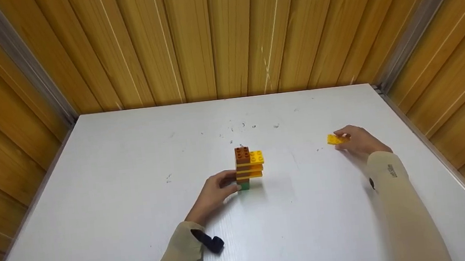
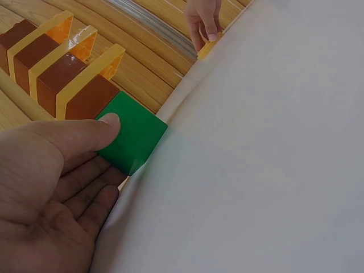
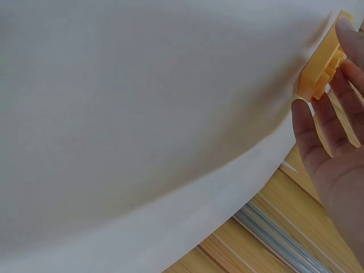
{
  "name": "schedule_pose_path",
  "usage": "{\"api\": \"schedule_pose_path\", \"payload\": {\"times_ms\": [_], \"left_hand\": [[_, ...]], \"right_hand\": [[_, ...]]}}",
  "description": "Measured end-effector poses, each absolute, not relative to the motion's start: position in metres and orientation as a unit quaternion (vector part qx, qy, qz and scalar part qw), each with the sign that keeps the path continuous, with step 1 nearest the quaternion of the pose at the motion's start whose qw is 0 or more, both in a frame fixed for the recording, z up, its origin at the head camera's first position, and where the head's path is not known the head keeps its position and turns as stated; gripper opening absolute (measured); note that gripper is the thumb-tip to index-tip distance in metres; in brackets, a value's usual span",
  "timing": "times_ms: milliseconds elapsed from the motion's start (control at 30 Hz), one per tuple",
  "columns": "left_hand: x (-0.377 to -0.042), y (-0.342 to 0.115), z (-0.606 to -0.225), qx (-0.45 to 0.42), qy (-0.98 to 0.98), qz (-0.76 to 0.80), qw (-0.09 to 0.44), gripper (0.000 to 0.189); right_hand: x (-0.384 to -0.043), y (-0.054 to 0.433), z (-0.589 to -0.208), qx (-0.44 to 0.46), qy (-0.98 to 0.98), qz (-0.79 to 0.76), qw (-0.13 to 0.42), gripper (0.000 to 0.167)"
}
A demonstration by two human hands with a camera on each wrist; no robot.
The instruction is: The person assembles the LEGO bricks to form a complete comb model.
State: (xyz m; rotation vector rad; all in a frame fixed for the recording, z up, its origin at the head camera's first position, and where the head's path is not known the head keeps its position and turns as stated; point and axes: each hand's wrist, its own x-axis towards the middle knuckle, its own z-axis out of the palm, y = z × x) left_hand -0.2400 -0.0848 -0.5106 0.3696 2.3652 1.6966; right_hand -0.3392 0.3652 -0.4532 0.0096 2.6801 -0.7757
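An upright tower of toy building bricks stands mid-table, with a green brick at its foot. Above it, brown bricks alternate with flat yellow bricks that jut out to the right; a brown brick tops the stack. My left hand grips the tower low down, its thumb on the green brick in the left wrist view. Over at the right side of the table, my right hand pinches a separate flat yellow brick between thumb and fingers. That brick is tilted on edge, close to the tabletop.
The white table carries small dark scuff marks behind the tower. Yellow wood-look panels rise at the back and both sides, with grey metal strips in the corners. A black strap end hangs off the left sleeve.
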Motion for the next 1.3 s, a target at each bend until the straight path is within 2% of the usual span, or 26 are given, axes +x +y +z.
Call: {"api": "schedule_pose_path", "payload": {"times_ms": [200,333,700,1067,1300], "left_hand": [[-0.241,-0.084,-0.512,0.127,0.801,0.576,0.102,0.041],[-0.242,-0.084,-0.512,0.126,0.801,0.578,0.098,0.042],[-0.240,-0.083,-0.510,0.117,0.806,0.572,0.101,0.040],[-0.240,-0.084,-0.511,0.115,0.805,0.572,0.107,0.042],[-0.240,-0.084,-0.511,0.122,0.803,0.574,0.107,0.042]], "right_hand": [[-0.338,0.360,-0.455,-0.036,0.951,-0.263,0.157,0.049],[-0.336,0.357,-0.455,-0.031,0.949,-0.271,0.155,0.046],[-0.335,0.350,-0.453,-0.040,0.944,-0.289,0.153,0.050],[-0.340,0.331,-0.444,-0.127,0.942,-0.296,0.093,0.041],[-0.339,0.317,-0.438,-0.154,0.940,-0.290,0.092,0.041]]}}
